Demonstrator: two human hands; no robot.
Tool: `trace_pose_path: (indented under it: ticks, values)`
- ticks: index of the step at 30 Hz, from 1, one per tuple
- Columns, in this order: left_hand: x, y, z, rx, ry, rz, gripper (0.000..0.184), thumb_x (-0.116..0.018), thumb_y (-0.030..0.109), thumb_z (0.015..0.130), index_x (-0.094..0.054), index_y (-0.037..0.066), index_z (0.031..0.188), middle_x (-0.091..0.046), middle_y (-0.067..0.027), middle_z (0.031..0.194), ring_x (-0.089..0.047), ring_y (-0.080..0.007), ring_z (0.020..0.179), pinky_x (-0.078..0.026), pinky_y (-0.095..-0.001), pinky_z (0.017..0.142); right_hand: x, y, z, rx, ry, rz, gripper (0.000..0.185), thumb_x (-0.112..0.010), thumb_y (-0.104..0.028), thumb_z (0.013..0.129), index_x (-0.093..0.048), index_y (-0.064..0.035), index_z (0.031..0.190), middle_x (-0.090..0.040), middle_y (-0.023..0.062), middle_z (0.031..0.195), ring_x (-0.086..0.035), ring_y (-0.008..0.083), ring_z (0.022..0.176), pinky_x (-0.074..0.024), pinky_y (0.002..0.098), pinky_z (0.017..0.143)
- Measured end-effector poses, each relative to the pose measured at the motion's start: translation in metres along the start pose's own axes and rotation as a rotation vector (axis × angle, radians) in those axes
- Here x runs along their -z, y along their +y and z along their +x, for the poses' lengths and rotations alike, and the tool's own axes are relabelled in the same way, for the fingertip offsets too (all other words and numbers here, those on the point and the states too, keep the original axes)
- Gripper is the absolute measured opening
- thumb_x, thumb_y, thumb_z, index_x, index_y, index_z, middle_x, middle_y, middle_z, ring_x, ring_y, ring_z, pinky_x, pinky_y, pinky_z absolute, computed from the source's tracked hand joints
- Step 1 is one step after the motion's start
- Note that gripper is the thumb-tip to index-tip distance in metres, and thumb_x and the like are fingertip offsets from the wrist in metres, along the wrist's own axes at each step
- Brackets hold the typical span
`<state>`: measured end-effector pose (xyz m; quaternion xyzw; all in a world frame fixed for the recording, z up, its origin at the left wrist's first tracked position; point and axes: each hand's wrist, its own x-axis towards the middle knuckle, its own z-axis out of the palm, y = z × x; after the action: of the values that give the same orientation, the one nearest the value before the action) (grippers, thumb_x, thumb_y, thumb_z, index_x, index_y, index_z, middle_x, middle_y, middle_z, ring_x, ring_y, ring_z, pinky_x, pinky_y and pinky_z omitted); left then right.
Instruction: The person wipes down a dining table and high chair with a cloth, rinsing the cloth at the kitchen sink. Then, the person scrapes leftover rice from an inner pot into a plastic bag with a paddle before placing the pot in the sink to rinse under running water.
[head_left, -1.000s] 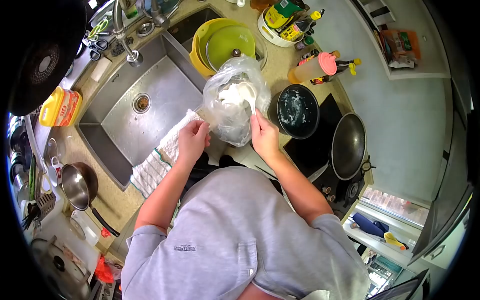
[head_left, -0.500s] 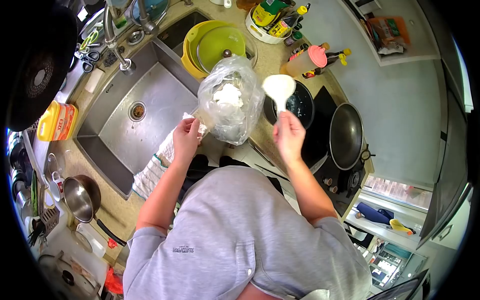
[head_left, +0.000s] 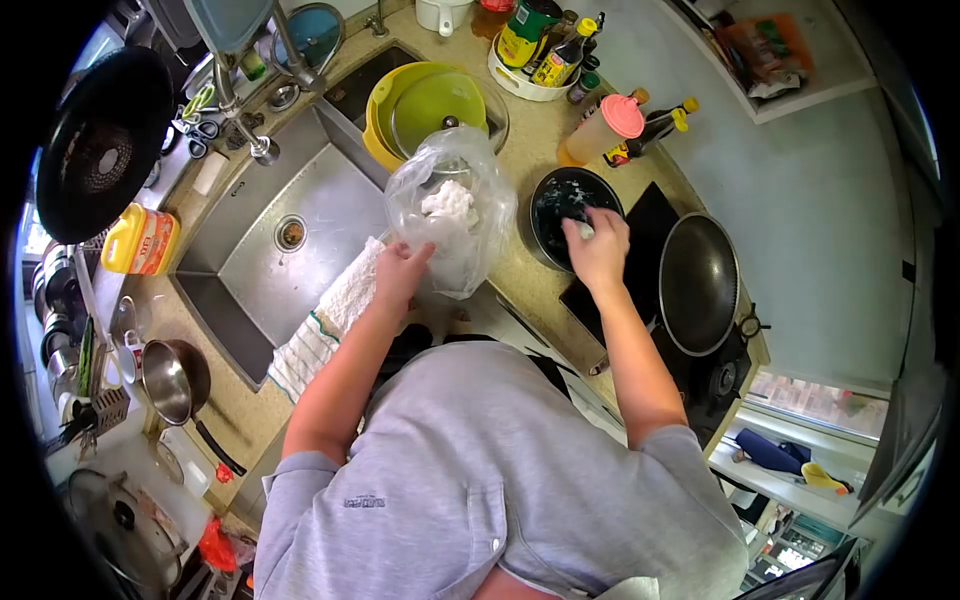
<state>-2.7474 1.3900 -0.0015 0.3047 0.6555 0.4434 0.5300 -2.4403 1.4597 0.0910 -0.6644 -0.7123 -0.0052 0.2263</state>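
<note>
My left hand (head_left: 403,272) pinches the near left edge of a clear plastic bag (head_left: 462,255), its fingers closed. White rice-like or floury clumps (head_left: 450,203) lie inside the opened bag. Over the dark pot (head_left: 545,215), right of the bag, my right hand (head_left: 598,245) is closed round the handle of a white scoop (head_left: 583,229); the scoop's head is lost against the pot's inside. White residue (head_left: 568,196) marks the inside of the pot.
Left of the bag is the steel sink (head_left: 330,200), a white towel (head_left: 350,290) over its front edge. Behind the bag stand yellow and green bowls (head_left: 380,110). A wok (head_left: 698,285) sits at the right, bottles (head_left: 655,135) behind the pot, a saucepan (head_left: 172,380) at the left.
My right hand has moved the white scoop from the bag rightward, then into the dark pot. My left hand still holds the bag's edge. The view has shifted slightly.
</note>
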Motion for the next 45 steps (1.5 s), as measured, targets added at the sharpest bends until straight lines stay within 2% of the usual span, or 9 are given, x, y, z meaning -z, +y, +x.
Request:
trace_pose_path:
  ticks: [5,14,21,28,30,35,38,42,45]
  values:
    - [-0.007,0.024,-0.025,0.085,0.07,-0.124,0.025,-0.073,0.019,0.084,-0.064,-0.002,0.096,-0.064,-0.0033,0.079,-0.059,-0.0119,0.06,-0.048,-0.0258,0.059,-0.05,-0.074,0.052,0.355,0.082,0.212,0.049,-0.074,-0.03,0.076,-0.063,0.0,0.113,-0.065,0.0188,0.11,-0.058,0.0393,0.106,-0.0437,0.051,0.089]
    - [0.002,0.067,-0.08,0.056,0.084,-0.481,0.016,-0.064,0.011,0.091,-0.06,0.005,0.104,-0.068,-0.0062,0.095,-0.064,-0.0137,0.081,-0.053,-0.0277,0.069,-0.024,-0.121,0.086,0.197,-0.232,0.62,0.019,-0.067,-0.018,0.083,-0.064,0.0006,0.08,-0.063,0.0128,0.066,-0.063,0.0272,0.061,-0.0476,0.0352,0.058]
    - [0.021,0.134,-0.079,-0.542,0.022,-0.289,0.072,-0.067,0.007,0.088,-0.03,0.009,0.15,-0.066,-0.0075,0.106,-0.063,-0.0171,0.092,-0.053,-0.0319,0.077,0.039,-0.197,0.086,0.234,-0.418,0.805,0.024,-0.066,-0.019,0.09,-0.065,0.001,0.079,-0.063,0.0049,0.064,-0.056,0.0097,0.058,-0.0452,0.0273,0.056]
    - [0.072,0.194,-0.072,-0.582,-0.02,-0.2,0.072,-0.057,-0.007,0.087,-0.03,0.009,0.151,-0.06,-0.0028,0.092,-0.06,-0.0118,0.079,-0.051,-0.0248,0.069,0.087,-0.255,0.069,0.296,-0.721,1.168,0.022,-0.066,-0.016,0.092,-0.067,0.0006,0.107,-0.067,0.0033,0.089,-0.063,0.0089,0.086,-0.0484,0.0243,0.075]
    - [0.097,0.208,-0.072,-0.591,-0.012,-0.281,0.069,-0.057,-0.006,0.086,-0.032,0.006,0.149,-0.062,-0.0057,0.097,-0.061,-0.0118,0.078,-0.051,-0.0254,0.068,0.075,-0.236,0.078,0.391,-0.694,1.386,0.058,-0.074,-0.013,0.085,-0.051,0.0006,0.136,-0.054,0.0115,0.133,-0.058,0.0184,0.115,-0.0478,0.029,0.095]
    - [0.128,0.213,-0.07,-0.572,-0.013,-0.363,0.054,-0.058,0.001,0.087,-0.045,0.003,0.14,-0.065,-0.0057,0.102,-0.062,-0.0108,0.079,-0.051,-0.0268,0.071,0.014,-0.27,0.017,0.297,-0.685,1.284,0.096,-0.083,-0.02,0.07,-0.029,0.0006,0.146,-0.037,0.0151,0.146,-0.037,0.0285,0.136,-0.0311,0.0418,0.114]
    - [0.124,0.207,-0.073,-0.496,-0.026,-0.329,0.052,-0.061,0.006,0.088,-0.048,0.003,0.138,-0.065,-0.004,0.105,-0.061,-0.0096,0.083,-0.05,-0.0265,0.073,-0.044,-0.318,-0.001,0.862,-0.26,0.905,0.069,-0.074,-0.015,0.082,-0.038,-0.0039,0.141,-0.047,0.0108,0.137,-0.047,0.0236,0.127,-0.0418,0.0374,0.106]
    - [0.155,0.21,-0.079,-0.544,-0.103,-0.27,0.062,-0.071,0.011,0.083,-0.048,0.006,0.14,-0.066,-0.0084,0.108,-0.062,-0.0166,0.089,-0.05,-0.0313,0.078,-0.068,-0.339,-0.008,0.226,-0.753,2.397,0.05,-0.065,-0.018,0.091,-0.045,-0.0069,0.136,-0.051,0.0072,0.132,-0.051,0.021,0.121,-0.0494,0.0332,0.092]
    - [0.177,0.219,-0.084,-1.04,-0.009,0.561,0.069,-0.076,0.011,0.076,-0.048,0.006,0.139,-0.066,-0.0119,0.108,-0.063,-0.0245,0.09,-0.05,-0.0359,0.079,-0.058,-0.322,0.005,-0.031,-0.745,1.798,0.04,-0.063,-0.016,0.093,-0.052,-0.009,0.13,-0.057,0.0042,0.123,-0.057,0.0178,0.112,-0.0501,0.0315,0.084]
